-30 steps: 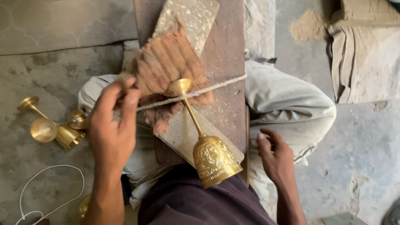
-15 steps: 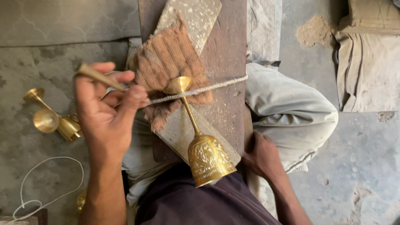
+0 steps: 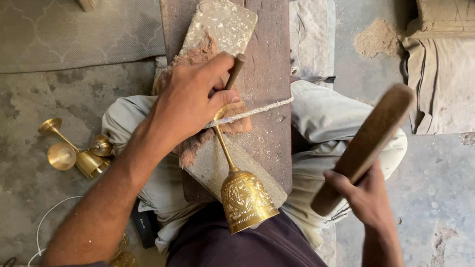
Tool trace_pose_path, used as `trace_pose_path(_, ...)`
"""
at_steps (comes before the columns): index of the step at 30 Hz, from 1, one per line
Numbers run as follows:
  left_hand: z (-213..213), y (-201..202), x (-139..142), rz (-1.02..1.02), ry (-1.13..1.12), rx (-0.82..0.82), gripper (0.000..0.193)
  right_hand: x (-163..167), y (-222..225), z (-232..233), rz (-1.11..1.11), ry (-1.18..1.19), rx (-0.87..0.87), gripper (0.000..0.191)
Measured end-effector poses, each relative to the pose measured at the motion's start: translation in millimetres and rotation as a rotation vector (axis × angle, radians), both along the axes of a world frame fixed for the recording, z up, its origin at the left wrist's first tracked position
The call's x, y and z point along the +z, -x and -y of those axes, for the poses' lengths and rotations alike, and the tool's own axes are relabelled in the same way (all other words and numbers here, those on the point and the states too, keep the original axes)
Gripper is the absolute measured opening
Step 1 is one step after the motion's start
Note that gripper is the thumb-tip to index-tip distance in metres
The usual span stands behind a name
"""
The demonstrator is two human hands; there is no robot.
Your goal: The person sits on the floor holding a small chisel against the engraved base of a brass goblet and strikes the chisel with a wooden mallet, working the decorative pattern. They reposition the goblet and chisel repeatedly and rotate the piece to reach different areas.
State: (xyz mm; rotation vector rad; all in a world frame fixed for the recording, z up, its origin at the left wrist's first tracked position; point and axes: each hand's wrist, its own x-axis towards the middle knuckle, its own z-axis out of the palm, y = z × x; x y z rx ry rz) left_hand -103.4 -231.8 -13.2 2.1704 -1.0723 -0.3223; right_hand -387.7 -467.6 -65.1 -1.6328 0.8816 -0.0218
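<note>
Your wooden board [image 3: 267, 50] lies across your lap, the brass goblet [image 3: 241, 193] tied to it. Your right hand [image 3: 369, 199] has raised the wooden mallet [image 3: 364, 145]; your left hand [image 3: 189, 100] now pins a punch [image 3: 235, 70], ready for striking.

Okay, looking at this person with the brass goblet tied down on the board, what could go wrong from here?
1. The left hand holds a thin tool right at the goblet's base, while the right hand has a wooden mallet raised. A misjudged blow might land on the fingers.
2. Only one string pins the goblet to the board, so a hit may shift or dent it.
3. The board rests across the person's legs and may rock.
</note>
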Motion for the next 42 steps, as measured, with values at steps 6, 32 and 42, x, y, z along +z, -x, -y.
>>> trace_pose_path(6, 25, -5, 14, -0.013, -0.218, -0.155, 0.033, 9, -47, 0, -0.062, 0.242, 0.089, 0.042)
trace_pose_path(32, 4, 16, 22, -0.050, -0.094, 0.096, 0.029, 90, -124, 5, 0.121, 0.939, 0.416, 0.052)
trace_pose_path(42, 3, 5, 19, 0.028, -0.067, -0.055, 0.022, 75, -111, 8, 0.170, 0.618, 0.247, 0.057)
